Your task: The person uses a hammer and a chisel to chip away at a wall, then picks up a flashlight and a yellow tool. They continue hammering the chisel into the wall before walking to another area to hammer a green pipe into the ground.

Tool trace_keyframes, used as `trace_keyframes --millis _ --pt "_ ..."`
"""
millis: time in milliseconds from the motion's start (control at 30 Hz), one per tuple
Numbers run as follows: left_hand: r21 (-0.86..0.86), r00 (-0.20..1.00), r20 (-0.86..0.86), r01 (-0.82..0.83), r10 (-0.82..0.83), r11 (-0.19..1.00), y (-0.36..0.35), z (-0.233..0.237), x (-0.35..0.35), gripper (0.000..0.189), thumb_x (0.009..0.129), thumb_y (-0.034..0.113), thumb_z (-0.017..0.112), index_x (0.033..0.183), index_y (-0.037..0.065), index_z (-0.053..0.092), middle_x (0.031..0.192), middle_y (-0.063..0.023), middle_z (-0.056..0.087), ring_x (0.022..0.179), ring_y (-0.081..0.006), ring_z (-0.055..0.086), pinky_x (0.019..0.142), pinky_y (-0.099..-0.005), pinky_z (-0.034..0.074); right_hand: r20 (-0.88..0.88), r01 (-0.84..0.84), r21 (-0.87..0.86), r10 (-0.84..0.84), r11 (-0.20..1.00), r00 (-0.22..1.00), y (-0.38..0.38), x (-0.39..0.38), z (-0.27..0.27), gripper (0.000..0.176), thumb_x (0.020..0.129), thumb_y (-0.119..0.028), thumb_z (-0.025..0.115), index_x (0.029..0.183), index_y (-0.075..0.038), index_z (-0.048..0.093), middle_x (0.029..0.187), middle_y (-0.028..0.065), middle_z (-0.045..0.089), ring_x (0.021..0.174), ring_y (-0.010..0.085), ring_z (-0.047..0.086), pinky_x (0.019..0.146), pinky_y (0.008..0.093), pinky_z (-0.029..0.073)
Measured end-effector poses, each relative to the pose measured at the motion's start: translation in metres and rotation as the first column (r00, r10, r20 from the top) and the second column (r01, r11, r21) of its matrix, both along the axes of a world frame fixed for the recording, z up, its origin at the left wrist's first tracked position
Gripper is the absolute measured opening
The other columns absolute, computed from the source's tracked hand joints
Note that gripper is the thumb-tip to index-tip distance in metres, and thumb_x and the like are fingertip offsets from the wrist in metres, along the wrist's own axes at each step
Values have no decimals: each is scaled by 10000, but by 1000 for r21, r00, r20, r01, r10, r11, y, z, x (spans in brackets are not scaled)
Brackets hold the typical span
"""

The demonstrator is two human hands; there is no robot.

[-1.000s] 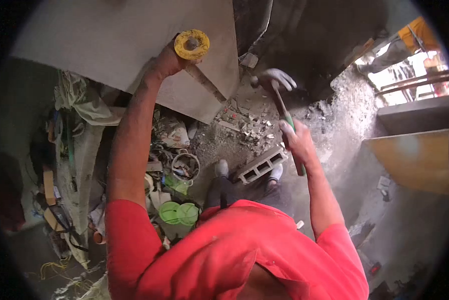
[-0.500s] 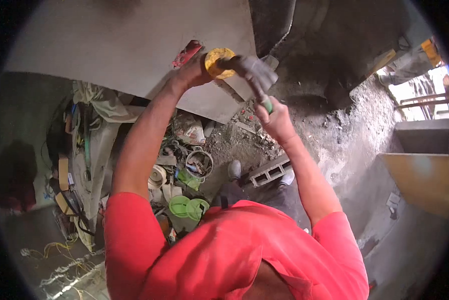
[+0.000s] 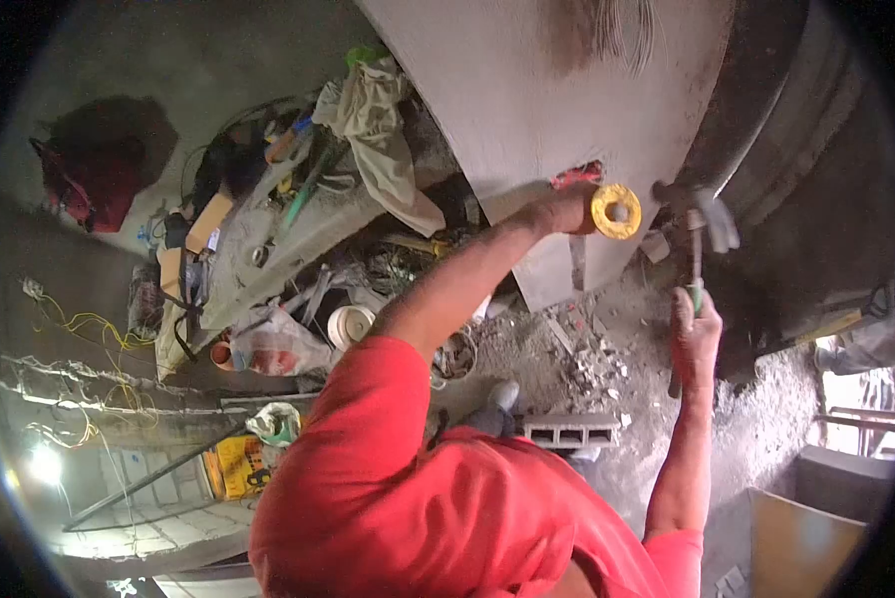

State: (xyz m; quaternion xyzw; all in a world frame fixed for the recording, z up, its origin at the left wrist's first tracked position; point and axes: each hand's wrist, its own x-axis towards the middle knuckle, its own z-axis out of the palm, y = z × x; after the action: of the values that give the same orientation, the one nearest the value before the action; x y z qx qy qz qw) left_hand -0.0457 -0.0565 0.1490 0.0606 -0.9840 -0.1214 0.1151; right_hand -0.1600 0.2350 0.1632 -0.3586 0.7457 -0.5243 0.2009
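My left hand [image 3: 570, 209] is closed behind a round yellow guard [image 3: 617, 211], which hides most of the fingers; a metal end shows at the guard's centre. It is up against the pale wall [image 3: 527, 110], just below a red recess [image 3: 579, 174]. To the right, my right hand [image 3: 697, 324] is wrapped round the green handle of a hammer [image 3: 697, 244]. The hammer's head is blurred and stands a short way right of the yellow guard, apart from it.
A hollow concrete block [image 3: 571, 434] lies by my feet, with rubble [image 3: 592, 364] beyond it. Tools and cloth [image 3: 373, 130] cover a board at left. A yellow case [image 3: 236, 466] is lower left, and a wooden panel [image 3: 801, 543] lower right.
The view has turned, and the wall and both hands appear farther right. The hammer head has moved from touching or overlapping the yellow guard to apart from it. Both hands keep their grips.
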Motion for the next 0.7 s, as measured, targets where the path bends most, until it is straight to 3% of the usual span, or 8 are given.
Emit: trace_keyframes --millis 100,167,233,300,400,433,500,700 --pt "-182 997 -70 -42 30 982 -17 -23 0 246 805 278 685 950 95 611 938 -129 674 889 -303 663 721 -414 515 234 122 -320 -46 940 971 12 19 45 279 964 -369 580 879 -103 566 655 -60 498 518 21 438 461 200 344" --pt "-221 971 -238 -43 -11 974 -26 -37 0 301 772 280 706 956 81 574 862 -117 636 799 -290 643 680 -412 502 -84 -46 -437 11 898 996 14 13 27 246 946 -317 598 877 -81 605 678 2 576 532 86 498 491 254 410" --pt "-231 980 146 -99 135 968 -19 -22 1 300 860 318 662 1056 94 626 1137 -98 619 994 -260 608 820 -418 497 -861 -91 -239 -168 967 479 -9 4 -33 219 910 -269 633 907 -50 636 704 89 635 577 180 570 555 330 471" --pt "159 992 -63 116 -107 981 -15 -13 5 306 867 304 680 1102 114 632 1145 -86 631 1005 -258 617 837 -421 500 -279 -59 148 99 987 955 -29 -4 -52 319 936 -322 612 969 -6 639 800 210 657 731 275 632 666 409 499" --pt "-28 959 -246 139 -141 990 -17 -67 -17 379 813 341 755 1092 102 659 1010 -88 694 936 -232 666 830 -381 525 -271 20 -120 -52 993 961 -14 -10 -57 332 947 -309 602 997 17 632 807 228 654 735 289 634 700 413 506" --pt "441 953 -288 217 -91 871 7 -61 -4 340 805 319 754 1041 87 679 914 -98 705 860 -256 682 772 -402 541 67 101 16 -102 995 993 -6 -6 -49 292 943 -293 625 983 -5 646 762 160 653 628 201 596 593 365 486" --pt "60 994 49 -100 97 993 42 -117 -23 324 767 327 751 961 78 679 851 -107 703 768 -287 677 685 -459 530 494 135 -40 -97 990 864 9 18 -26 252 902 -223 693 1089 -73 616 753 -4 585 579 47 491 491 219 397" --pt "511 975 -156 -57 158 858 184 -22 21 282 763 293 732 970 112 665 857 -129 689 805 -333 674 678 -463 526 384 195 -198 -107 960 917 46 42 -42 545 774 -133 774 1241 -11 519 966 28 610 777 114 587 651 253 484"
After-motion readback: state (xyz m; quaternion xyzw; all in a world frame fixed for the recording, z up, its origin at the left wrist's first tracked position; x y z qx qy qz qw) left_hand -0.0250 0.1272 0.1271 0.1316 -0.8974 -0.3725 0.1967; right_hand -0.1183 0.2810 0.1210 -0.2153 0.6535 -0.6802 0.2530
